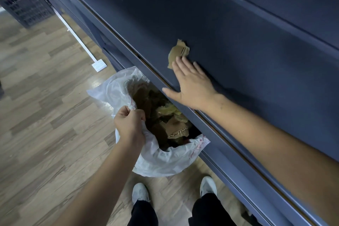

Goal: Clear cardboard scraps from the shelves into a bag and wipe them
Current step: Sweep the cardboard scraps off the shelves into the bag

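a person in white shoes (140, 191) and dark trousers (145, 214) stands on a wood-pattern floor (45, 115), close against a dark blue shelf (247, 29). just ahead of the shoes, the left hand (129, 124) grips the near rim of a white plastic bag (161, 161). its fingers (140, 113) are curled tight round a bunch of the thin film, and the mouth gapes wide. the bag sits below the shelf's front edge, with the far part of its mouth hidden under that edge. inside it, right of the left fingers and below the right hand, lie torn scraps of cardboard (176, 130), brown and tan, one showing its corrugated edge. above the bag, the right hand (192, 88) lies palm down on the shelf top, its fingers (181, 65) straight and slightly spread, the thumb reaching out over the front edge. the fingertips touch the near edge of a single crumpled cardboard scrap (178, 52), which lies on the shelf just beyond them; the hand grips nothing. well to the left of both hands, a white socket block (99, 65) lies on the floor. a black slatted crate (23, 3) stands beyond it in the far corner.
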A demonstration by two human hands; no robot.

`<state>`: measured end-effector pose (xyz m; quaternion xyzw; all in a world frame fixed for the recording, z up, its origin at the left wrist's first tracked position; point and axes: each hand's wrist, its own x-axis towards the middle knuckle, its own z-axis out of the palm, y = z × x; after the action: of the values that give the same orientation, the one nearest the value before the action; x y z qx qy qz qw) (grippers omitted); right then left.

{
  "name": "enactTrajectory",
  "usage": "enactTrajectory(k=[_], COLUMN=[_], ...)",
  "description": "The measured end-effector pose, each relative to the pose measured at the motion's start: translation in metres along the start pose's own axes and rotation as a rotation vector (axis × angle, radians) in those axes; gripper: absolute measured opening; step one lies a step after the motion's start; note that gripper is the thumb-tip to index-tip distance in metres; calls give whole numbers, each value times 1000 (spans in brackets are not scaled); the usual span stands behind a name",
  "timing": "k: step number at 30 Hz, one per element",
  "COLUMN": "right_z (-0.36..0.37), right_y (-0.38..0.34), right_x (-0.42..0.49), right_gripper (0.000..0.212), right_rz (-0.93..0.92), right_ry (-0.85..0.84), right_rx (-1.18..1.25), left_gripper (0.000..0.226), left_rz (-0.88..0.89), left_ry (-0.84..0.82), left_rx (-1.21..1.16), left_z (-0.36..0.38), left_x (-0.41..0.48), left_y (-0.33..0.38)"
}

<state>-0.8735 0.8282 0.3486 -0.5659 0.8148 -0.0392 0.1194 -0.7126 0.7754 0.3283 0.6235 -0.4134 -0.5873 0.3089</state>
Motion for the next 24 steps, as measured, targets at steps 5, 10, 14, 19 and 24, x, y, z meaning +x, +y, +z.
enactTrajectory(k=[5, 10, 14, 19, 24], right_z=[15, 42, 45, 60, 78], right_y=[-33, -52, -49, -56, -68], right_x=[-39, -64, -64, -60, -43], right_gripper=[77, 59, 47, 56, 51], right_rz=[-194, -313, -231, -138, -170], right_ry=[7, -168, -97, -64, -340], right_rx=[-20, 22, 289, 283, 246], left_gripper=[40, 39, 39, 40, 42], left_rz=[0, -3, 4, 7, 1], left_ry=[-6, -8, -42, -16, -9], left_rx=[-42, -37, -51, -57, -110], left_z=[-1, -4, -8, -18, -28], left_x=[1, 1, 1, 2, 2], left_y=[0, 2, 0, -2, -9])
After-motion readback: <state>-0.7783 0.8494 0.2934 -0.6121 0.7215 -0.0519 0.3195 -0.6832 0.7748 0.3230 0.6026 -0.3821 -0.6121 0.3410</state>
